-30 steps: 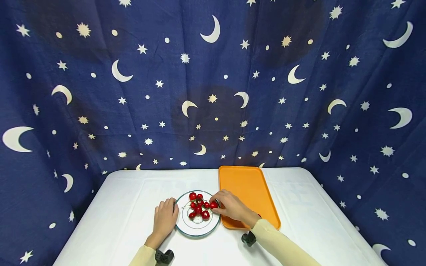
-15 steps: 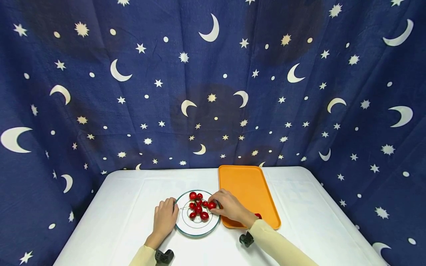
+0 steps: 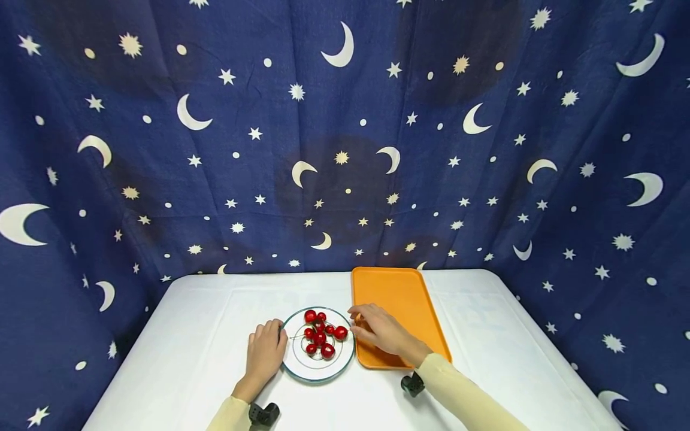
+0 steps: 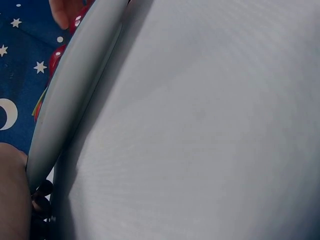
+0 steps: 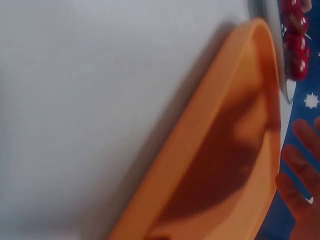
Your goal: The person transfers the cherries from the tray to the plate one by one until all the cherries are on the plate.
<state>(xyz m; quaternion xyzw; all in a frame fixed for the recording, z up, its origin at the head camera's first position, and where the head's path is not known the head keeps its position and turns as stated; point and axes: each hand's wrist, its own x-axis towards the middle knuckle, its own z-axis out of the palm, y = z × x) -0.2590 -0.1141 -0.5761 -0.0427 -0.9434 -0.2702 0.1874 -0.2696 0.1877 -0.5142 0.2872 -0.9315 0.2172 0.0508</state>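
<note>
A white plate (image 3: pixel 302 368) with a teal rim bears a cluster of red cherries (image 3: pixel 319 339), some with thin stems. My left hand (image 3: pixel 265 350) holds the plate's left edge, thumb at the rim; part of that hand (image 4: pixel 12 195) shows beside the rim in the left wrist view. One cherry (image 3: pixel 341 333) lies at the cluster's right side, just left of my right hand (image 3: pixel 385 332). That hand is over the near left part of an orange tray (image 3: pixel 396 287), holding nothing. Its fingers (image 5: pixel 302 167) are spread in the right wrist view.
The tray stands right beside the plate on a white-covered table (image 3: pixel 215 311). A dark blue curtain (image 3: pixel 242 179) with moons and stars hangs behind the table and along its sides. Each wrist wears a black camera, such as the left one (image 3: pixel 264 413).
My right hand has let go of the cherry at the plate's right side and moved right, over the tray. A red spot by my right wrist is now hidden. My left hand has stayed put.
</note>
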